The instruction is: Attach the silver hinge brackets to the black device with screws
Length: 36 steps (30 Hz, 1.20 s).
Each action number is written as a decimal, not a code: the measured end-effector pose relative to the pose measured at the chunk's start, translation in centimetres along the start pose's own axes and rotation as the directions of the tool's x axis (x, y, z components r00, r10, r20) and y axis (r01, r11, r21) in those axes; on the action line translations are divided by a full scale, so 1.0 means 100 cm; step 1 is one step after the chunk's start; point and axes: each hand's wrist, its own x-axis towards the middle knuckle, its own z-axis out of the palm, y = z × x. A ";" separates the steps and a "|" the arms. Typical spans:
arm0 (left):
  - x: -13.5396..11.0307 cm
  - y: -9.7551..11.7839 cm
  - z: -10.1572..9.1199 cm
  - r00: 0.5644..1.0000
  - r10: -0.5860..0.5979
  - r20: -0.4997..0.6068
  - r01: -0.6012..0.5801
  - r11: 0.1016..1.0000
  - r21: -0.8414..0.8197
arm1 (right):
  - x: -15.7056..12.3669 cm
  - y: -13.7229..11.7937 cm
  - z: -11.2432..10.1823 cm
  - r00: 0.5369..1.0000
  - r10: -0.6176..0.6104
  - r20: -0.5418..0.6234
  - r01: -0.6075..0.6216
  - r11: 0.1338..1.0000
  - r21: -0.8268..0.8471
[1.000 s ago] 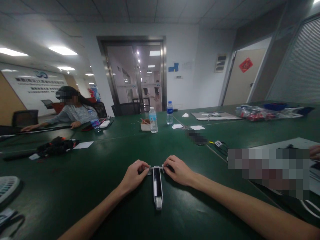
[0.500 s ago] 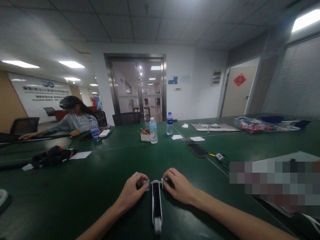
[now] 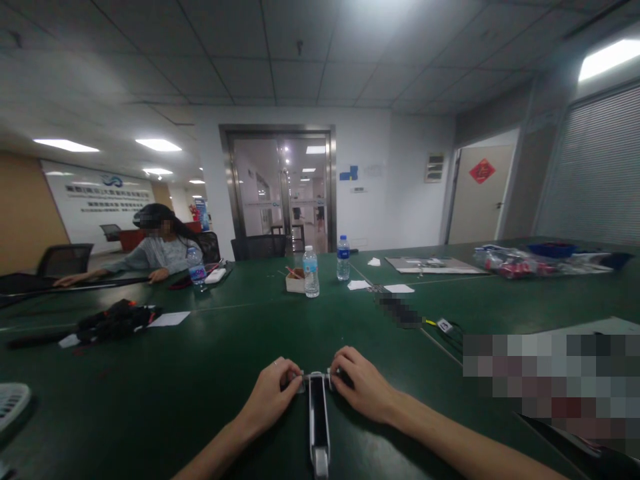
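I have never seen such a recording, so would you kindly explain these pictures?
These views come from one camera worn on a person's head, looking forward and down. There is no machine: the left hand and right hand are the wearer's own, bare. Both pinch small pieces beside the far end of a slim white-framed device; its kind is unclear. It appears to rest on a green table. Farther off stand a white-capped water bottle, a blue-capped water bottle and a small box; another person is at left.
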 end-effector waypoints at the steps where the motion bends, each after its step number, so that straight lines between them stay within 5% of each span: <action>1: 0.000 0.000 0.000 1.000 0.000 0.005 0.000 1.000 -0.003 | 0.000 0.000 0.000 1.000 -0.004 0.001 0.004 1.000 0.001; 36: 0.000 -0.003 0.001 0.999 0.016 0.033 -0.014 0.999 -0.047 | 0.000 -0.006 -0.007 1.000 0.007 0.031 -0.008 1.000 0.011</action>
